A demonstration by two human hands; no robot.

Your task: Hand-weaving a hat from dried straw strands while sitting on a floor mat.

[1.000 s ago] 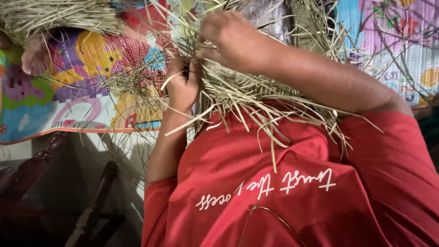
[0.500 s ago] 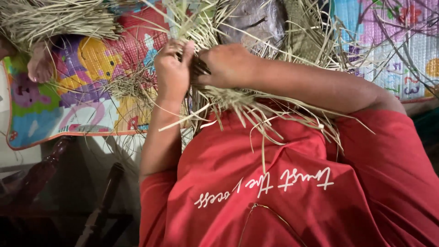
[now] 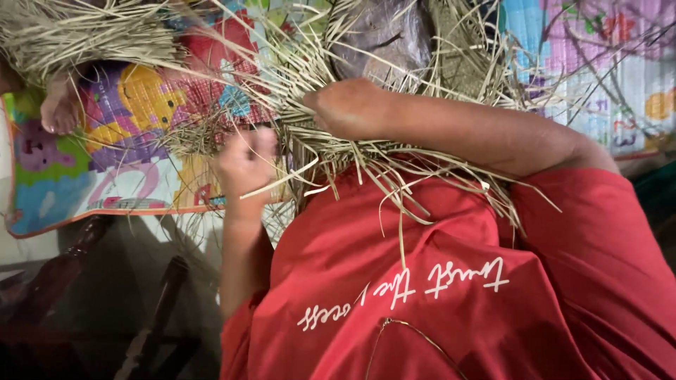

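Our left hand [image 3: 246,158] was closed in a fist on a few pale straw strands [image 3: 296,184], pulling them toward 7 o'clock. Our right hand [image 3: 350,107] pressed on the half-woven straw piece [image 3: 366,151], its fingers curled into the straw, holding it on our lap over the red shirt [image 3: 451,281]. We judged that a hard pull could snap the dry strands or loosen the weave. The loose bundle [image 3: 77,32] at 10 o'clock could also tangle in.

Colourful play mat [image 3: 120,176], red shirt [image 3: 458,295]
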